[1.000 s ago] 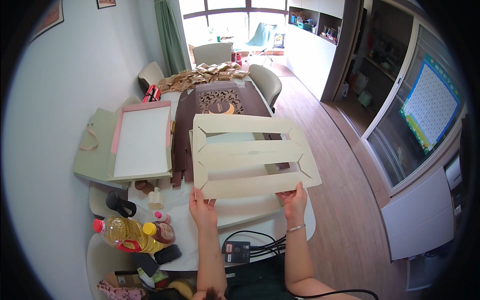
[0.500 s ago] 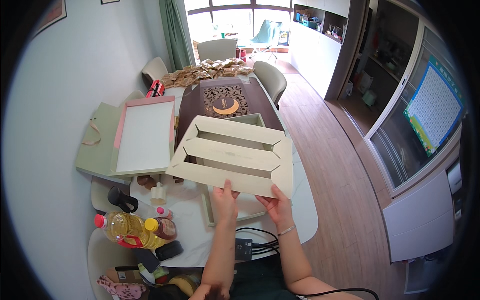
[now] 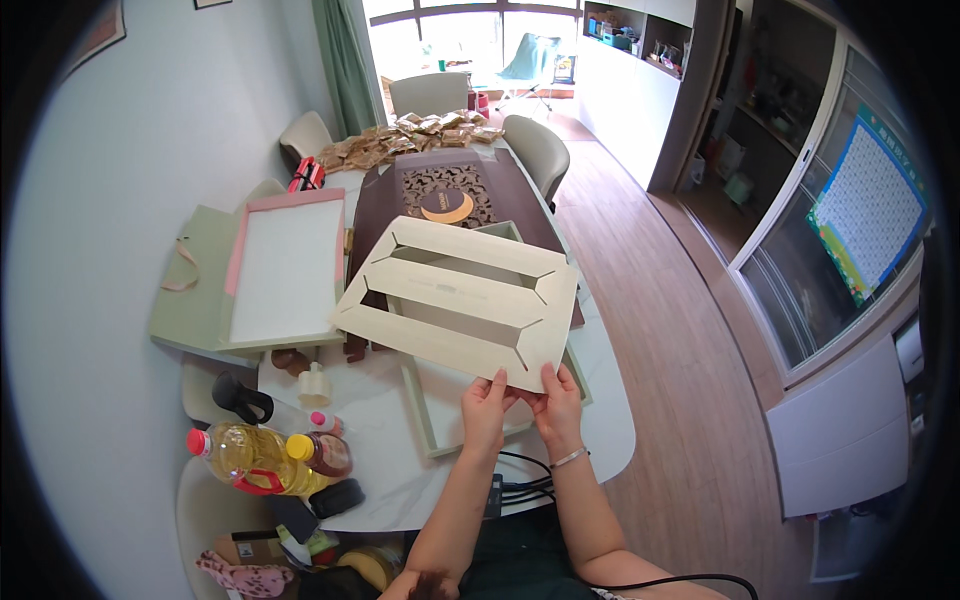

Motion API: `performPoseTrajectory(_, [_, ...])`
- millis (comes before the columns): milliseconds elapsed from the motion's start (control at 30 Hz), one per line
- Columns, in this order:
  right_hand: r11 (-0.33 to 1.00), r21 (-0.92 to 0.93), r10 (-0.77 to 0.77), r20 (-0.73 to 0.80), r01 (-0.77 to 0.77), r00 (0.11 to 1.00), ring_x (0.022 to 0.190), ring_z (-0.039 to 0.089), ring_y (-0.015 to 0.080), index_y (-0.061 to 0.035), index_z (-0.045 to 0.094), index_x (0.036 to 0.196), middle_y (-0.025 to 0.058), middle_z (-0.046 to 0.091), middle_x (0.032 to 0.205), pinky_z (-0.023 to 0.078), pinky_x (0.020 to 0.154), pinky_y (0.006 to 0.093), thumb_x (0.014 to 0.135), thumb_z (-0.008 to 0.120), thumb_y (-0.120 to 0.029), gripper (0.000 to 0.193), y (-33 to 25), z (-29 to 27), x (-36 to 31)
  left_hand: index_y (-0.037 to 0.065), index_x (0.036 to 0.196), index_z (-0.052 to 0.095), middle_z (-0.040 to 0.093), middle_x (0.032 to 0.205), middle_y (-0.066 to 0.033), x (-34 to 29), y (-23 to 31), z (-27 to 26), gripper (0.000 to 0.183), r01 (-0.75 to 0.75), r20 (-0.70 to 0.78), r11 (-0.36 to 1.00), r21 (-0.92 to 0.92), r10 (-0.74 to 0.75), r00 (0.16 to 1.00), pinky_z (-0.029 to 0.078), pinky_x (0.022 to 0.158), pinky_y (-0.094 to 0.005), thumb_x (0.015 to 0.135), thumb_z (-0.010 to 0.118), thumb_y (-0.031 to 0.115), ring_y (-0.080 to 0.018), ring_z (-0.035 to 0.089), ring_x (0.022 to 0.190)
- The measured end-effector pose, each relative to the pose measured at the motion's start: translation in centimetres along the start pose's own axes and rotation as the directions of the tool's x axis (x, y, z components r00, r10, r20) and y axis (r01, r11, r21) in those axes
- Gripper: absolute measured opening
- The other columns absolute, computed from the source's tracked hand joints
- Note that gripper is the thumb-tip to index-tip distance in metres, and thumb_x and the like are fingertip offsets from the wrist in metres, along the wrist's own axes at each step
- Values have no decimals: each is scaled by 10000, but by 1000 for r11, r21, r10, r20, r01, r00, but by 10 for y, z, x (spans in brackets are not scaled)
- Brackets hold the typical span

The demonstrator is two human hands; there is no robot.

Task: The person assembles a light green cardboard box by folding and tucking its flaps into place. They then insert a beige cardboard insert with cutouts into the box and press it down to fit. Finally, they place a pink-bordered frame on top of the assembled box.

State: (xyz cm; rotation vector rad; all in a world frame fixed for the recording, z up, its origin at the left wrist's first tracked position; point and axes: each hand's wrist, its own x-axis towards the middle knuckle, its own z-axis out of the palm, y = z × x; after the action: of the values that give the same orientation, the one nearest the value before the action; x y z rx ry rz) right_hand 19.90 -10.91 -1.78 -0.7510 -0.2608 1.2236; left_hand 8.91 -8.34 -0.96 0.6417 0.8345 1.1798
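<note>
A cream cardboard insert (image 3: 450,291) with two long slots is held tilted above the table. My left hand (image 3: 486,412) pinches its near edge, thumb on top. Close beside it, near the right corner, my right hand (image 3: 556,408) grips the same edge. Under the insert lies a shallow pale green box (image 3: 416,412), partly hidden by it. A dark brown box piece (image 3: 380,205) with a cut-out pattern and a gold crescent lies beyond. To the left is an open pink-rimmed box (image 3: 288,265) with a white inside.
Small wrapped packets (image 3: 400,145) are heaped at the table's far end. An oil bottle (image 3: 247,455), a yellow-capped jar (image 3: 322,455) and a dark jug (image 3: 240,398) stand at the near left. Black cables (image 3: 525,490) run by the near edge. A chair (image 3: 537,155) stands at the right.
My left hand has slid right along the insert's near edge, closer to my right hand. The insert has turned slightly clockwise, and more of the pale green box shows.
</note>
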Motion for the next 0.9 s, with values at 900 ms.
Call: performPoseTrajectory(900, [911, -405, 97, 29, -77, 995, 534, 602, 117, 10, 616, 964, 73, 662, 798, 518, 433, 239, 954, 599, -346, 356, -22, 3, -6, -31, 1167, 556, 663, 1070, -103, 0, 8, -25, 231, -149, 222, 983, 105, 123, 967, 508, 903, -339, 997, 508, 118, -173, 626, 984])
